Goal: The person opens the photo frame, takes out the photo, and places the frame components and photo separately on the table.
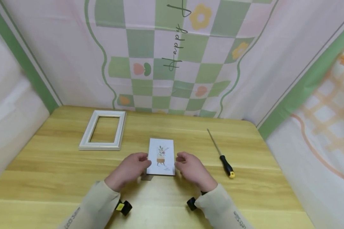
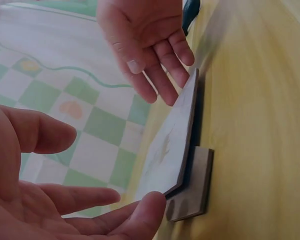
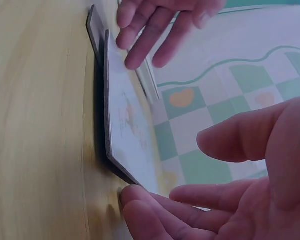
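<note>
A white picture card [image 1: 161, 156] printed with a potted plant lies on a thin backing in the middle of the table. A small brown flap [image 1: 147, 177] sticks out from under its near left corner; the left wrist view shows the card side raised and tilted over this flap [image 2: 192, 187]. My left hand [image 1: 133, 168] is at the card's left edge, its fingers loosely bent and a fingertip by the corner. Opposite it, my right hand [image 1: 193, 168] has fingertips at the right edge, thumb apart from the fingers. Neither hand pinches the card.
A white picture frame [image 1: 120, 132] with an open middle lies at the back left of the table [image 1: 57, 178]. To the right is a screwdriver [image 1: 224, 163] with a black and yellow handle. A checkered cloth [image 1: 183, 70] hangs behind the table.
</note>
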`<state>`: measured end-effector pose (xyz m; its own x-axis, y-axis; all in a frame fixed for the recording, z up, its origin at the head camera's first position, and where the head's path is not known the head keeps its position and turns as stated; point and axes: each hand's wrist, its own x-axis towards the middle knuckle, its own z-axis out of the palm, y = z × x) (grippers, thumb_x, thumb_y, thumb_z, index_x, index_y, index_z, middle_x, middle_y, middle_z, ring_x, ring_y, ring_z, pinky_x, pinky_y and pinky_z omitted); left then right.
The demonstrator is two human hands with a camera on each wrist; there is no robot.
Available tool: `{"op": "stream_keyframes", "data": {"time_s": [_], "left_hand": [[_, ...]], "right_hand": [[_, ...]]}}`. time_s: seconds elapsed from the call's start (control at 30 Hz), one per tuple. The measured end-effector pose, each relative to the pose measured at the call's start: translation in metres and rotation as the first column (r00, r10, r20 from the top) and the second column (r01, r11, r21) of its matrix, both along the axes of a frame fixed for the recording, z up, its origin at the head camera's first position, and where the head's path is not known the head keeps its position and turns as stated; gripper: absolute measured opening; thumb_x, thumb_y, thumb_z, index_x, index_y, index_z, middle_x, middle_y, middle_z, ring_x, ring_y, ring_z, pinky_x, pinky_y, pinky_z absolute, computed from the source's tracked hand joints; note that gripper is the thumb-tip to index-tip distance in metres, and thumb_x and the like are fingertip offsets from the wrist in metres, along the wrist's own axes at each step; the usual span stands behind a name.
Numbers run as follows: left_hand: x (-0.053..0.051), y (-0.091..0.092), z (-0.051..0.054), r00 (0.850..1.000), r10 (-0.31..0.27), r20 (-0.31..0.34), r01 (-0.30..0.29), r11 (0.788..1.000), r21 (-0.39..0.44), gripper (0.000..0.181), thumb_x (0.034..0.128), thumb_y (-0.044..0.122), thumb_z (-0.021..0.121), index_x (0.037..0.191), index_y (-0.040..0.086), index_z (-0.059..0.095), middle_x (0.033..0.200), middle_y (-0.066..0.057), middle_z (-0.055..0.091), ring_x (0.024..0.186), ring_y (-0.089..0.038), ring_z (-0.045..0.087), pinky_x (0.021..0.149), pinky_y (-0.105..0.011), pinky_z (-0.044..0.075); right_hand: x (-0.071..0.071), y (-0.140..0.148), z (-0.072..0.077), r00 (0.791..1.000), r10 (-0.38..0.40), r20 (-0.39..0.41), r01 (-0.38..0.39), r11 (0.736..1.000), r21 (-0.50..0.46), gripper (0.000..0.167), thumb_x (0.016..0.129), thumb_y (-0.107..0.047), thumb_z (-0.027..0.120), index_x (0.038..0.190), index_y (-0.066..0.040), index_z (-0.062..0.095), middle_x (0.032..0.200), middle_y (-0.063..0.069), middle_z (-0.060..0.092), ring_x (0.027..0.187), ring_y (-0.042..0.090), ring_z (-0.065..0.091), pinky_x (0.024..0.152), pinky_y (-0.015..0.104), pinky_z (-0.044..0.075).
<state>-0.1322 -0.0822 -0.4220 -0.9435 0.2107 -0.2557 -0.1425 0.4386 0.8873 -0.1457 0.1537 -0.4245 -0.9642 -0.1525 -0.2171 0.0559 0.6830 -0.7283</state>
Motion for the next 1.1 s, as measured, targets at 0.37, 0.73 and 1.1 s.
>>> {"op": "stream_keyframes", "data": {"time_s": [0.37,0.73,1.1], "left_hand": [[-0.001,-0.001,-0.007,1.0,-0.001,0.031,0.001,1.0,0.004,0.047,0.1,0.022,0.057,0.138,-0.005,0.054,0.126,-0.013,0.063,0.107,-0.025,0.061,0.099,-0.053,0.043],[-0.01,0.0,-0.007,0.999,-0.022,0.05,0.02,0.999,0.031,0.045,0.1002,0.023,0.057,0.137,-0.001,0.056,0.128,-0.012,0.061,0.094,-0.02,0.065,0.09,-0.045,0.051],[-0.014,-0.004,-0.003,0.997,-0.011,0.082,0.007,0.999,0.048,0.04,0.1006,0.023,0.055,0.134,0.002,0.059,0.12,-0.009,0.064,0.092,-0.02,0.066,0.085,-0.041,0.053]], "right_hand": [[0.0,-0.002,-0.002,0.999,-0.002,0.05,0.007,0.996,-0.091,0.045,0.098,-0.014,0.059,0.139,0.004,0.053,0.123,0.011,0.064,0.093,0.019,0.063,0.074,0.035,0.053],[-0.006,0.003,-0.001,0.993,-0.011,0.114,0.031,0.983,-0.178,0.043,0.097,-0.012,0.059,0.139,0.0,0.054,0.122,0.011,0.063,0.089,0.02,0.062,0.072,0.036,0.054],[-0.004,0.001,0.0,0.993,-0.017,0.12,0.038,0.983,-0.178,0.041,0.097,-0.01,0.059,0.138,-0.002,0.056,0.122,0.01,0.062,0.089,0.021,0.063,0.073,0.036,0.054]]}}
